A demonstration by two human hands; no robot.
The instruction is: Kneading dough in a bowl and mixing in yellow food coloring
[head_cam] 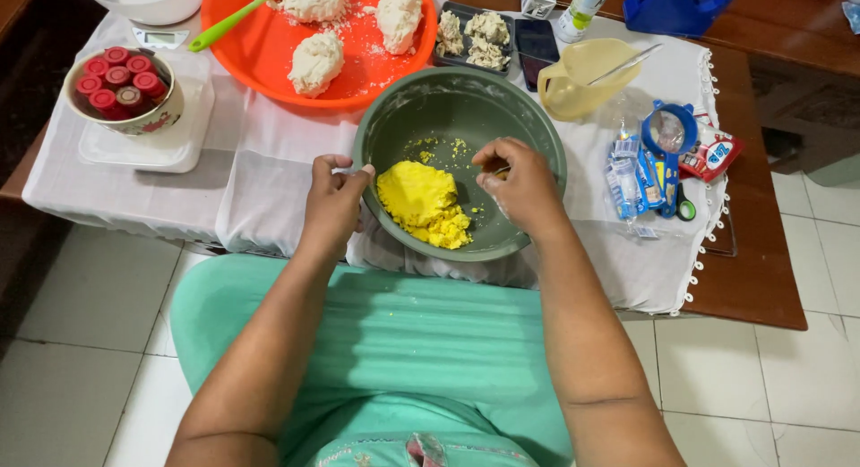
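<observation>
L hand [333, 201] gripping bowl [399, 118] rim; R hand [524, 185] pinching crumbs above dough [421, 203]. Advise: steady bowl, gather strays.

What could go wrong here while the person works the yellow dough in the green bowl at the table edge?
1. The green bowl sits close to the table's near edge, with only the left hand steadying its rim; a hard push could tip it toward the lap.
2. The right hand works inside the bowl, where the yellow dough looks crumbly; bits might spill onto the white cloth.
</observation>
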